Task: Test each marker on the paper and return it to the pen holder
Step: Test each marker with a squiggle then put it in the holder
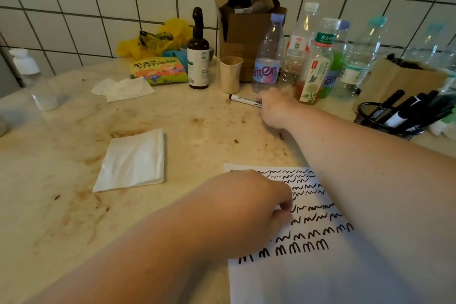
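Head view, read left to right. At the far left edge I see a blurred clear container [42, 96] near the rim of the stained table [61, 205]. Crumpled tissue [123, 89] lies toward the back; a folded white napkin [132, 160] lies flat nearer me, with bare tabletop all round it. Behind, against the tiled wall: yellow bag [153, 39], colourful packet [158, 70], brown pump bottle [198, 57], beige cup [230, 74], open cardboard box [246, 20].

My left hand [256, 205] rests on the left edge of the paper [320, 279], fingers curled down against the sheet, pressing it flat; I cannot make out anything held in it. The paper carries rows of black test squiggles and reaches the bottom of the frame.

A strip of bare table separates the paper from the marker [243, 100], which lies just in front of the cup and the water bottles [308, 57]. My right hand [274, 108] reaches across and its fingers close around the marker's near end; the capped tip points left. The hands are well apart.

At the right edge, the black mesh pen holder [370, 116] stands with several markers leaning in it, beside a brown paper bag [394, 81].
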{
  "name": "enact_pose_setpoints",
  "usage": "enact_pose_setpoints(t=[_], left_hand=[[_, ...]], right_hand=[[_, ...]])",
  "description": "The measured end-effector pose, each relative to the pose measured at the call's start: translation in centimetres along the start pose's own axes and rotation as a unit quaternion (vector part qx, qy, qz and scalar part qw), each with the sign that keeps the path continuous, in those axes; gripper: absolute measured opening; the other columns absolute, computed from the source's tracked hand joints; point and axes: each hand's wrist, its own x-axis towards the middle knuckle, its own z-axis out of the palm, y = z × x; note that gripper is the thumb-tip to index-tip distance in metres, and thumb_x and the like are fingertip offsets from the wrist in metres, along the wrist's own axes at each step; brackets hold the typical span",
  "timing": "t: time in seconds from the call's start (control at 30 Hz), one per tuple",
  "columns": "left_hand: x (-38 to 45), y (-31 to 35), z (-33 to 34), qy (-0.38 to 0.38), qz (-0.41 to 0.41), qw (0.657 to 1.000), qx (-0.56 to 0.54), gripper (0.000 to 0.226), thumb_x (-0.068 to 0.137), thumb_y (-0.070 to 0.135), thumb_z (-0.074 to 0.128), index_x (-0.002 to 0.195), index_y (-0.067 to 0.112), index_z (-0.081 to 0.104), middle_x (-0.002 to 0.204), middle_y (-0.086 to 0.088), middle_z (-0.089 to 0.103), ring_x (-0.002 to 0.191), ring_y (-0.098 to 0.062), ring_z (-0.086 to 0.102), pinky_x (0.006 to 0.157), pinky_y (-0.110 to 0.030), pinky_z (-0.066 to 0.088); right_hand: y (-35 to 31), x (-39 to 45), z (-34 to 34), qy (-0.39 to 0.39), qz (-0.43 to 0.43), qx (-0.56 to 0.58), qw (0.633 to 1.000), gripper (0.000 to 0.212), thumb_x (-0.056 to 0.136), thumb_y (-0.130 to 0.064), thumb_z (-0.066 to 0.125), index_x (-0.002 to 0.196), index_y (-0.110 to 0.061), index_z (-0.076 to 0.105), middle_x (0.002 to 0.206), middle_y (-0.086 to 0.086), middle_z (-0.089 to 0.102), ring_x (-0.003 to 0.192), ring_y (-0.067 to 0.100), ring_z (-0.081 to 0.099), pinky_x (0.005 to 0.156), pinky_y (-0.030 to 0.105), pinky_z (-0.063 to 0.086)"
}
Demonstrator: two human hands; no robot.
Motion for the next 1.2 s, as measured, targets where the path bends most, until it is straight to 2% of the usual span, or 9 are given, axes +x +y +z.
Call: enact_pose_setpoints(t=[0.17,0.37,0.47,0.57,0.67,0.8,0.93,1.07,1.2], left_hand=[[0.2,-0.2,0.0,-0.002,0.002,1.0,0.007,0.024,0.097,0.047,0.042,0.111,0.036,0.059,0.078,0.013,0.052,0.076,-0.011,0.054,0.066,-0.03,0.05],[0.0,-0.6,0.2,0.005,-0.002,1.0,0.011,0.023,0.096,0.048,0.043,0.108,0.036,0.059,0.075,0.012,0.053,0.068,-0.005,0.049,0.063,-0.027,0.047],[-0.1,-0.7,0.1,0.005,-0.006,1.0,0.003,0.021,0.095,0.048,0.045,0.106,0.037,0.06,0.078,0.013,0.058,0.07,-0.004,0.052,0.064,-0.026,0.049],[-0.2,-0.8,0.0,0.01,-0.017,1.0,-0.011,0.021,0.093,0.05,0.048,0.104,0.038,0.063,0.079,0.015,0.064,0.071,-0.001,0.056,0.065,-0.024,0.05],[-0.2,-0.6,0.1,0.017,-0.03,0.999,-0.024,0.019,0.092,0.052,0.05,0.099,0.042,0.064,0.073,0.019,0.065,0.066,0.004,0.057,0.06,-0.019,0.047],[-0.3,-0.4,-0.2,0.005,-0.039,0.998,-0.044,0.024,0.093,0.057,0.045,0.096,0.041,0.064,0.077,0.014,0.068,0.068,-0.002,0.061,0.063,-0.026,0.053],[-0.2,0.2,-0.5,0.014,-0.039,0.998,-0.048,0.021,0.092,0.055,0.045,0.098,0.045,0.062,0.08,0.017,0.065,0.073,0.001,0.058,0.061,-0.021,0.045],[-0.3,0.9,-0.6,0.041,-0.026,0.994,-0.096,0.03,0.083,0.061,0.041,0.092,0.042,0.063,0.079,0.013,0.067,0.07,-0.006,0.059,0.067,-0.032,0.051],[-0.5,1.5,-0.7,0.057,0.006,0.99,-0.129,0.031,0.079,0.058,0.042,0.087,0.037,0.064,0.076,0.009,0.063,0.065,-0.01,0.055,0.063,-0.033,0.048]], right_hand=[[-0.4,0.4,0.4,0.01,0.036,0.003,0.999,0.021,0.086,-0.016,0.073,0.107,-0.015,0.074,0.092,0.003,0.066,0.083,0.021,0.06,0.067,0.031,0.047],[-0.1,-3.9,-2.2,0.042,0.047,0.13,0.989,0.023,0.084,-0.03,0.071,0.1,-0.013,0.071,0.089,0.005,0.069,0.075,0.02,0.065,0.06,0.03,0.051],[0.6,-9.0,-3.8,0.001,0.044,0.354,0.934,0.013,0.087,-0.018,0.065,0.093,-0.006,0.063,0.084,0.013,0.071,0.067,0.022,0.07,0.065,0.04,0.062],[1.9,-15.4,-5.7,-0.048,0.045,0.491,0.868,0.017,0.092,-0.021,0.067,0.094,-0.004,0.069,0.068,0.004,0.061,0.053,0.014,0.057,0.053,0.03,0.053],[3.7,-21.5,-6.9,-0.067,0.027,0.537,0.841,0.022,0.089,-0.03,0.07,0.089,-0.008,0.073,0.05,-0.006,0.043,0.047,0.012,0.043,0.049,0.028,0.044],[5.4,-25.5,-5.5,-0.058,-0.007,0.589,0.806,0.02,0.077,-0.026,0.078,0.087,-0.009,0.075,0.058,0.006,0.062,0.051,0.017,0.052,0.046,0.028,0.043],[6.0,-25.8,-3.2,-0.025,-0.032,0.658,0.752,0.024,0.086,-0.027,0.058,0.08,-0.014,0.078,0.062,0.013,0.065,0.049,0.019,0.054,0.044,0.026,0.042],[6.2,-25.7,-2.5,-0.043,-0.086,0.669,0.737,0.02,0.09,-0.024,0.061,0.09,-0.016,0.079,0.073,0.014,0.072,0.06,0.02,0.064,0.055,0.028,0.051],[6.3,-26.0,-2.6,-0.051,-0.132,0.698,0.702,0.032,0.084,-0.045,0.071,0.096,-0.016,0.079,0.078,0.014,0.073,0.066,0.024,0.067,0.061,0.031,0.054]])
